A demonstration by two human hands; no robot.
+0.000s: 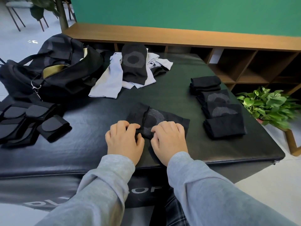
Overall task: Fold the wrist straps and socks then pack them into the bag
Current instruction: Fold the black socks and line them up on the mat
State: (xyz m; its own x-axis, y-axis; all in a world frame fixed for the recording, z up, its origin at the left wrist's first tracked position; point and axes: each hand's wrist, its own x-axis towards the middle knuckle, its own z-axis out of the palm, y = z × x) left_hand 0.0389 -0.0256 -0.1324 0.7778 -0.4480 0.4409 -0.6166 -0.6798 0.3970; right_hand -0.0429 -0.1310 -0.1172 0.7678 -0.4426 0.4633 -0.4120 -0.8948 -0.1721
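Observation:
A black sock with a grey patch (pixel 154 117) lies flat on the black padded bench (pixel 171 88) right in front of me. My left hand (pixel 124 141) and my right hand (pixel 169 140) sit side by side on its near edge, fingers curled and pinching the fabric. Several folded black socks (pixel 219 110) lie in a row at the right. Unfolded socks, pale grey ones (pixel 110 79) and a black one (pixel 134 64), are heaped at the back. Folded black wrist straps (pixel 29 121) lie at the left. The black bag (pixel 52 70) stands unzipped at the back left.
A wooden shelf unit (pixel 244 62) runs behind and to the right of the bench under a green wall. A potted green plant (pixel 268 106) stands on the floor at the bench's right edge. Chair legs (pixel 17 18) show at the far left.

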